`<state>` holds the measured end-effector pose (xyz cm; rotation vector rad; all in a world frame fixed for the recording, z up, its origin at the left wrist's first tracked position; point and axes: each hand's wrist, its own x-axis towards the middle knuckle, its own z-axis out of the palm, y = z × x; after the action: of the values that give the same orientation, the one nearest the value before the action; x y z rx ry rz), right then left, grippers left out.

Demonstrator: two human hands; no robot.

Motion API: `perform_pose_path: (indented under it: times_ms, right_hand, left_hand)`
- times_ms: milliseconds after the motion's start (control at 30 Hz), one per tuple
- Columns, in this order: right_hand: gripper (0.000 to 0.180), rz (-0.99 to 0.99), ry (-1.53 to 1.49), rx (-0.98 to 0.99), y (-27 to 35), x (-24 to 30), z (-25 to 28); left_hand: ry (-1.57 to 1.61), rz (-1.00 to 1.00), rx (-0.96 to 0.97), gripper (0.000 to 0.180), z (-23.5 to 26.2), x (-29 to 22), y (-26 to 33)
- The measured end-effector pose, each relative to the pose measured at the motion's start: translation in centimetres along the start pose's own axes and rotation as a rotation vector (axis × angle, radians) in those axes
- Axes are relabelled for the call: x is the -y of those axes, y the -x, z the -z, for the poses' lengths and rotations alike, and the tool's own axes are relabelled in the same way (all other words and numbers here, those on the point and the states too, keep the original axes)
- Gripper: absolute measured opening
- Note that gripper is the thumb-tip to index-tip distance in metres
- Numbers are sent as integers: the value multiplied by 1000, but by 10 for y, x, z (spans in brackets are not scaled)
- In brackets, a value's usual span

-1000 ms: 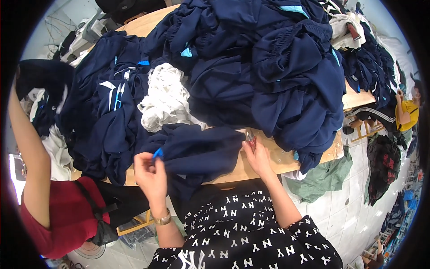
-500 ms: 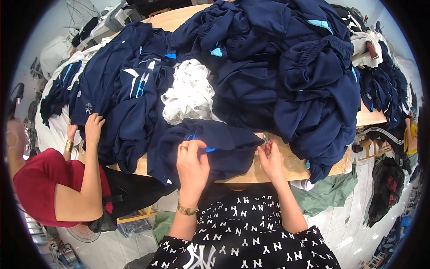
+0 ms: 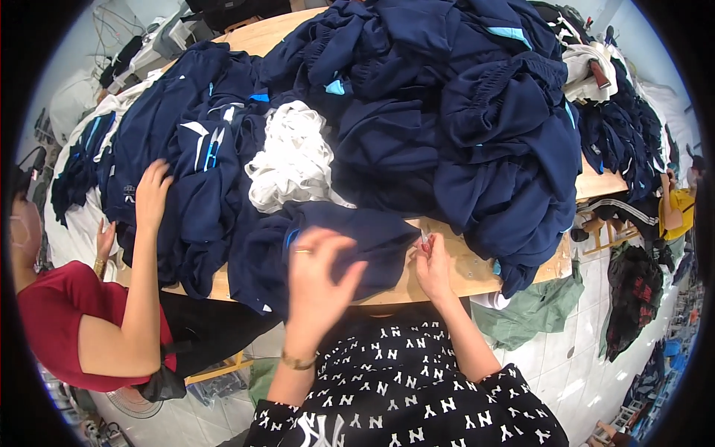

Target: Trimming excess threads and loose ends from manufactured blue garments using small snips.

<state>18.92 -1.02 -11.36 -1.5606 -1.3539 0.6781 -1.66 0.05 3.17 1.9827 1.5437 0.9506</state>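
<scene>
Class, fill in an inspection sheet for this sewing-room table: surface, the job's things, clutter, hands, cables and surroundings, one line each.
Surface: wooden table, mostly buried under clothes.
Job's things: navy garment lying at the front edge; small tool, too small to identify.
Clutter: navy pile heaped across the table; white cloth among it.
Hands: left hand blurred, over the navy garment; right hand pinching the small tool at the garment's edge.
Cables: some wires at the far left, unclear.
Surroundings: co-worker in red to the left, hand on the clothes; green cloth hanging under the table; tiled floor.
</scene>
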Motion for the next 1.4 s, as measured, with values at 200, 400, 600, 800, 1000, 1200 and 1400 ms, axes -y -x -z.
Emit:
perform_pose_path:
  times_ms: [200,400,600,800,1000,1200,1400]
  right_hand:
    - [12,38,-80,-17,3,19,8]
    - [28,-82,-237,-35,6,23,9]
    - [31,-213,-569,52,-6,71,-2]
    - [27,-385,-930,-13,-8,103,1]
    - [26,-168,-768,-129,-5,109,8]
    - [29,-179,-529,42,-3,98,1]
    - [34,207,-311,95,-1,116,-1]
  left_hand:
    - [-309,-114,165,17,-106,33,-4]
    - [-107,-347,-68,15,-89,28,9]
    - [-63,-353,-274,21,-68,9,40]
    - [775,330,478,35,-75,12,78]
    - [1128,450,194,51,-61,8,34]
    - [1568,567,-33,30,-36,8,10]
    - [1742,440,-6,34,-54,37,34]
